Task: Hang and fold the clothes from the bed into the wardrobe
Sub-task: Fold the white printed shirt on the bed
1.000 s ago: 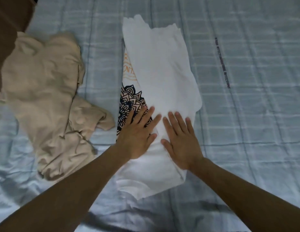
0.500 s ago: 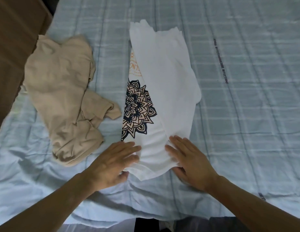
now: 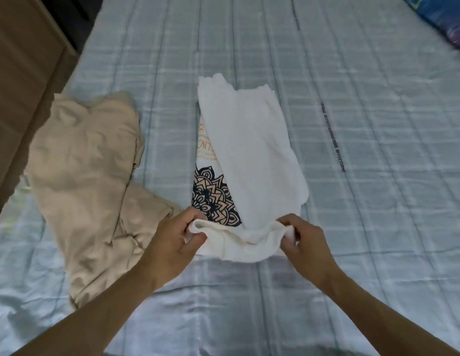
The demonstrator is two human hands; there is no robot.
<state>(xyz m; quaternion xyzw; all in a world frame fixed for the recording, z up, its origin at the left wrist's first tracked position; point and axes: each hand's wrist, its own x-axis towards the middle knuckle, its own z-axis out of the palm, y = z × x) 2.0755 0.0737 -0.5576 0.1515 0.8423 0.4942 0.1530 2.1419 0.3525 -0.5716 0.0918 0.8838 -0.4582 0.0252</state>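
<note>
A white T-shirt [image 3: 252, 155] with a dark mandala print lies folded lengthwise in the middle of the bed [image 3: 365, 201]. Its near end is lifted off the sheet in a sagging roll. My left hand [image 3: 176, 240] pinches the left corner of that end. My right hand [image 3: 304, 240] pinches the right corner. A crumpled beige garment [image 3: 90, 181] lies to the left of the shirt, apart from it.
The bed has a light blue checked sheet with a short line of dark lettering [image 3: 332, 138] to the right of the shirt. Brown wooden furniture [image 3: 20, 60] stands along the left edge. A dark blue pillow [image 3: 444, 19] shows at the top right corner.
Both hands slid down from pressing flat on the shirt to its near end, then took hold of the two corners and lifted that end. The view drew back.
</note>
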